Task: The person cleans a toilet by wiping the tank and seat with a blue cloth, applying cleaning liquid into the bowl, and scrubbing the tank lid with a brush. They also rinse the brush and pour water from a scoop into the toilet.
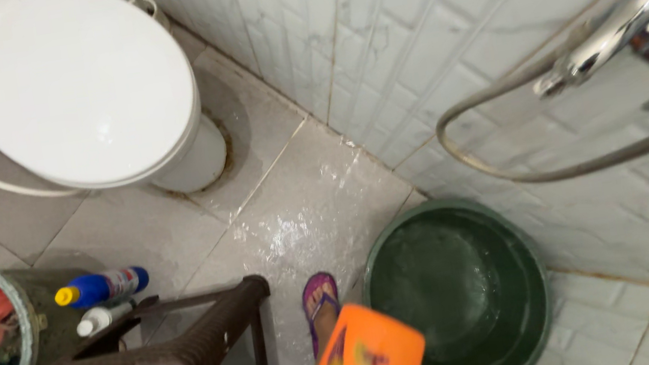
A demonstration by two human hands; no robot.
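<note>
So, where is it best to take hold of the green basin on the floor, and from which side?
Probably the green basin is best taken by its rim, at the near edge, from above. It stands upright and open, with the tiled wall close behind.

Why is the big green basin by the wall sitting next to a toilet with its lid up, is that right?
Not quite. In the head view, the toilet has its white lid down, closed. The big green basin does sit by the tiled wall.

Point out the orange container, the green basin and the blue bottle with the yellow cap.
orange container (363, 360), head view, on its flat orange base.
green basin (528, 263), head view, on its right rim.
blue bottle (102, 287), head view, on its blue body beside the yellow cap.
</note>
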